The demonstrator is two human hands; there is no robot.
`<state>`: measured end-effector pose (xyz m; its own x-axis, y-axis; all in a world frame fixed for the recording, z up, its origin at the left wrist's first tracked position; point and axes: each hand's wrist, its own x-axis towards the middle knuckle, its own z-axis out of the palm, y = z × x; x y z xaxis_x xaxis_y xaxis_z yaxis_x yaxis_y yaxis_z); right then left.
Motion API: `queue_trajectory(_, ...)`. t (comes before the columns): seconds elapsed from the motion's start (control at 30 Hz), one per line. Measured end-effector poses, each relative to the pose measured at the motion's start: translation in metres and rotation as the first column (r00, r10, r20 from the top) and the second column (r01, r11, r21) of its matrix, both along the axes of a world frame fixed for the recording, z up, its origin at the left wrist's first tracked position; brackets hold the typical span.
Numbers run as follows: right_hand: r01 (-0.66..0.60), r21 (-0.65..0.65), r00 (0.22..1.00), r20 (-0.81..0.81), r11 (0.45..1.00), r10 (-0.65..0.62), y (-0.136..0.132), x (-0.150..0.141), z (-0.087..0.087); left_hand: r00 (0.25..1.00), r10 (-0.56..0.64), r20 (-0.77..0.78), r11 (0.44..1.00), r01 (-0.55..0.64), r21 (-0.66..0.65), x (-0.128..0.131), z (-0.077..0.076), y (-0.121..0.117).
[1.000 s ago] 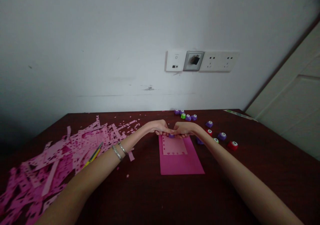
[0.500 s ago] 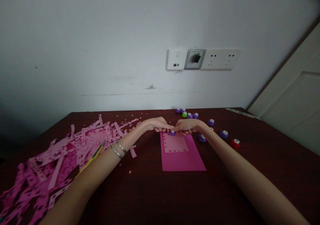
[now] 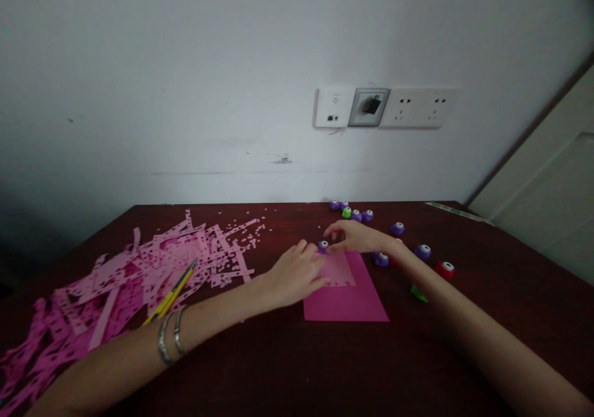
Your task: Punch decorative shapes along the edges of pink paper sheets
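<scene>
A light pink paper sheet (image 3: 341, 268) with small cut-outs along its border lies over a larger magenta sheet (image 3: 346, 309). At the light sheet's far edge sits a small purple craft punch (image 3: 323, 245) with a white top. My left hand (image 3: 294, 275) covers the sheet's left side and is closed on the paper, thumb over it; the other fingertips are partly hidden. From the right, my right hand (image 3: 356, 236) holds the punch, with its thumb and curved index finger around the punch's right side.
Punched pink paper strips (image 3: 153, 262) are heaped on the left, with a yellow cutter (image 3: 172, 292) on them. Several purple punches (image 3: 422, 252), a red punch (image 3: 445, 270) and a green one (image 3: 346, 212) stand right and back. The wall has sockets (image 3: 417, 107).
My hands have parted from pressing together on the purple punch. The left hand has come nearer and down over the paper; the right index finger has lifted off the punch's top.
</scene>
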<state>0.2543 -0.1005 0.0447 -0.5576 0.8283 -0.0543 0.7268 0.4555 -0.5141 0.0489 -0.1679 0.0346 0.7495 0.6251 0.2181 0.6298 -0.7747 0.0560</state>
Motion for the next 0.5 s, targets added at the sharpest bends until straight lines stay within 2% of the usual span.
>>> queue_trajectory(0.07, -0.032, 0.108, 0.999, 0.020, 0.994, 0.031, -0.003, -0.002, -0.009, 0.999, -0.016, -0.035, 0.997, 0.018, 0.072, -0.001, -0.012, -0.018)
queue_trajectory(0.17, -0.043, 0.162, 0.999, 0.020, 0.986, 0.041, -0.005, -0.006, -0.018, 0.998, 0.001, -0.056, 0.997, 0.004, 0.080, -0.003, -0.022, -0.030)
queue_trajectory(0.3, -0.032, 0.177, 0.999, 0.016, 0.984, 0.030, -0.006, -0.006, -0.018, 0.997, 0.020, -0.079, 0.998, -0.015, 0.061, -0.004, -0.025, -0.033)
queue_trajectory(0.5, 0.064, 0.188, 0.998, 0.006, 0.980, -0.067, -0.007, 0.007, -0.009, 0.997, 0.033, -0.071, 0.997, -0.028, 0.070, -0.004, -0.024, -0.037)
